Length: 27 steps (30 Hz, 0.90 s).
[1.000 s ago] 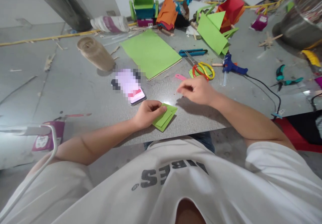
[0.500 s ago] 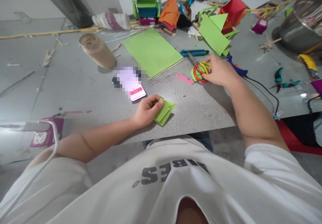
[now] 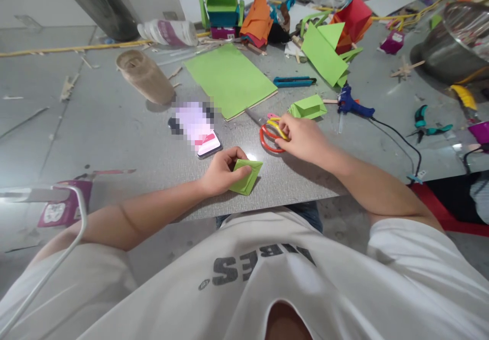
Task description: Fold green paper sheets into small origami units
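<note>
Between the thumb and fingers of my left hand (image 3: 224, 173) is a small piece of folded green paper (image 3: 246, 181), close to the table's front edge. My right hand (image 3: 301, 137) grips a pair of scissors (image 3: 272, 137) by its red and yellow handles, the blades pointing away to the upper left. Partly hidden behind the scissors lies a pink plastic piece (image 3: 272, 116). Just beyond my right hand rests a folded green paper shape (image 3: 308, 107). A green sheet stack (image 3: 233, 82) lies farther back, with a blue utility knife (image 3: 294, 81) beside it.
A phone (image 3: 208, 144) lies left of centre, behind my left hand. To the right are a blue glue gun (image 3: 353, 103) with its cable and teal pliers (image 3: 422, 122). A brown cylinder (image 3: 147, 77), a white bottle (image 3: 168, 32) and folded paper models (image 3: 324, 52) stand farther back.
My right hand has brought the scissors left and nearer to me, uncovering the folded green shape. My left hand has shifted its hold slightly and turned the folded paper.
</note>
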{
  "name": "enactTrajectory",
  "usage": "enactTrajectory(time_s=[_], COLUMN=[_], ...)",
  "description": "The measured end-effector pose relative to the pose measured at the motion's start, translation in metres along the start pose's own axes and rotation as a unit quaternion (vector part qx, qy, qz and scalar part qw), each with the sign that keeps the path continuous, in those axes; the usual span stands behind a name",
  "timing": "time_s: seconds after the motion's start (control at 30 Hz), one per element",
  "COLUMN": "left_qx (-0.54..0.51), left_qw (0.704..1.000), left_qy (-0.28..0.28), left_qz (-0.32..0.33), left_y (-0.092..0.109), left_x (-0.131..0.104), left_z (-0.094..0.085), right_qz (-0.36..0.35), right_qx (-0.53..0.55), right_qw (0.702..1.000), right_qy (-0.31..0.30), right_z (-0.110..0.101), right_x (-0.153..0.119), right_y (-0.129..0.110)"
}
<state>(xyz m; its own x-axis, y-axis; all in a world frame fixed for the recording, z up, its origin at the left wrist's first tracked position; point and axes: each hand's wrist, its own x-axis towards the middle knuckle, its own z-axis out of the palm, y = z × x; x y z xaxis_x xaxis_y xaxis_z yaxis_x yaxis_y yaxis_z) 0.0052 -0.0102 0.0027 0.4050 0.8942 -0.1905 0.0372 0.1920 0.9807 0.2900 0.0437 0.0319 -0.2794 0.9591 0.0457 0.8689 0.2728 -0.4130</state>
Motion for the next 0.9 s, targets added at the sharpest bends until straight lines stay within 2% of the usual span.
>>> enactTrajectory(time_s=[0.1, 0.17, 0.27, 0.33, 0.37, 0.43, 0.53, 0.7, 0.77, 0.9], left_qx=[-0.026, -0.046, -0.063, -0.061, -0.059, -0.059, -0.062, -0.045, -0.054, -0.079], left_qw=[1.000, 0.998, 0.996, 0.996, 0.996, 0.995, 0.994, 0.996, 0.997, 0.996], left_qy=[0.015, 0.028, 0.054, 0.067, 0.072, 0.080, 0.081, 0.070, 0.050, 0.014], left_qz=[-0.005, -0.010, -0.014, -0.005, 0.002, 0.016, 0.026, 0.029, 0.032, 0.045], left_y=[0.001, 0.001, 0.000, -0.002, -0.004, -0.006, -0.009, -0.013, -0.014, -0.018], left_x=[0.000, 0.001, 0.001, 0.002, 0.002, 0.003, 0.004, 0.003, 0.004, 0.005], left_z=[0.000, 0.001, 0.002, 0.003, 0.003, 0.003, 0.002, -0.002, -0.003, -0.003], right_qz=[-0.007, -0.010, -0.055, -0.079, -0.071, -0.031, 0.006, -0.026, -0.031, -0.026], right_qx=[-0.008, -0.017, -0.058, -0.102, -0.120, -0.132, -0.114, -0.046, -0.041, -0.051], right_qw=[0.999, 1.000, 0.995, 0.988, 0.988, 0.991, 0.991, 0.999, 0.999, 0.998], right_qy=[-0.033, -0.020, 0.063, 0.084, 0.068, 0.001, -0.062, -0.012, 0.002, -0.020], right_z=[0.011, 0.003, -0.024, -0.041, -0.047, -0.053, -0.050, -0.043, -0.049, -0.068], right_x=[-0.002, 0.001, 0.012, 0.021, 0.025, 0.032, 0.037, 0.042, 0.042, 0.035], right_y=[-0.011, -0.003, 0.028, 0.055, 0.068, 0.089, 0.107, 0.116, 0.116, 0.108])
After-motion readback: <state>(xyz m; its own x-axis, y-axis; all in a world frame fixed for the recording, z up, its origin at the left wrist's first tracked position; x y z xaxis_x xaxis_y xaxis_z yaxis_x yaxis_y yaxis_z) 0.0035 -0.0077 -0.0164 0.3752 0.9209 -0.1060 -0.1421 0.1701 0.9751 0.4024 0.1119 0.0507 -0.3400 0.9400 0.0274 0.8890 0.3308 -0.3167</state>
